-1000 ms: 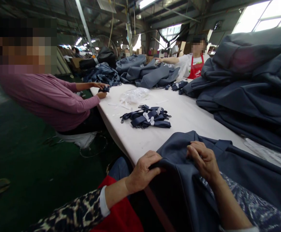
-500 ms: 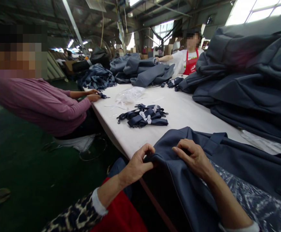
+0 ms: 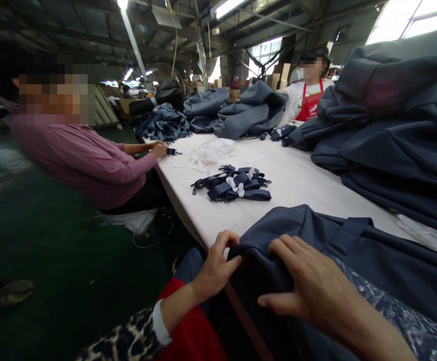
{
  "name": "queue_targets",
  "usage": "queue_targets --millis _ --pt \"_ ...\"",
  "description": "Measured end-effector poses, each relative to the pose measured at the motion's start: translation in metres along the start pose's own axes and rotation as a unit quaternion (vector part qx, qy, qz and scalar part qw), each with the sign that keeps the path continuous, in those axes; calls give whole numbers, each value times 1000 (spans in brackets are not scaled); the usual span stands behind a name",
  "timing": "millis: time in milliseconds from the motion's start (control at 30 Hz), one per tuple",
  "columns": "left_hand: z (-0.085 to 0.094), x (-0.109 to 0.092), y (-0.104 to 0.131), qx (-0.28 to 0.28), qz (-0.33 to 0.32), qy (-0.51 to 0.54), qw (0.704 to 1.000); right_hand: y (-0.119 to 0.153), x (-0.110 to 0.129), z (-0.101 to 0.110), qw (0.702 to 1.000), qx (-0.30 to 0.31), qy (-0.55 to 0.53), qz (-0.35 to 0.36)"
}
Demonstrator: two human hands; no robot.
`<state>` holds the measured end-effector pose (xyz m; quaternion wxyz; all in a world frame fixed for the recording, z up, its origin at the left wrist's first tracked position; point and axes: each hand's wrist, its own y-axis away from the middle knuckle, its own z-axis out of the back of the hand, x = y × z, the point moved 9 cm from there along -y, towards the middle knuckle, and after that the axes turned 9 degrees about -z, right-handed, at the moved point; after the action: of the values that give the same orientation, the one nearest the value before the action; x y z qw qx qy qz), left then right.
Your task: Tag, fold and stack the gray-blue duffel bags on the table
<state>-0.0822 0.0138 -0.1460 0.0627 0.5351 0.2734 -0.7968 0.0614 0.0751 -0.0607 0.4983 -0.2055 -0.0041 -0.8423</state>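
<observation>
A navy bag [image 3: 297, 225] of smooth fabric lies on its side at the table's near edge, with a strap loop and crinkled clear plastic [image 3: 395, 316] along it. My left hand [image 3: 216, 265] pinches the bag's left corner between thumb and fingers. Just right of it, my right hand [image 3: 308, 281] lies over the bag's near edge. Its fingers are on the fabric and its thumb is spread away below them. Past the bag rests a bundle of navy straps [image 3: 237, 185] with white wraps and dark clips.
The white table [image 3: 297, 175] bears a clear plastic bag [image 3: 213, 150], a strap heap [image 3: 166, 123] and large navy bags piled high [image 3: 399, 110] at right. A co-worker in a pink top [image 3: 86, 160] handles a strap at left. Another in a red apron [image 3: 310, 103] stands behind.
My right hand has shifted down to the bag's near edge, its thumb now spread away from the fingers. My left hand keeps its pinch. The view has turned slightly left.
</observation>
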Motion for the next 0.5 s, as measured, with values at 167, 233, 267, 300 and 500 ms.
queue_targets --millis 167,233,267,300,500 --pt "0 27 9 -22 124 107 986 7 17 6 993 -73 86 45" --pt "-8 30 12 6 163 174 971 8 24 10 990 -96 74 77" --pt "-13 28 13 24 165 202 965 9 28 12 988 -105 69 92" --pt "-19 25 14 37 161 228 959 9 32 12 986 -111 66 105" --pt "-34 44 18 -88 204 356 908 10 52 -12 978 -135 59 150"
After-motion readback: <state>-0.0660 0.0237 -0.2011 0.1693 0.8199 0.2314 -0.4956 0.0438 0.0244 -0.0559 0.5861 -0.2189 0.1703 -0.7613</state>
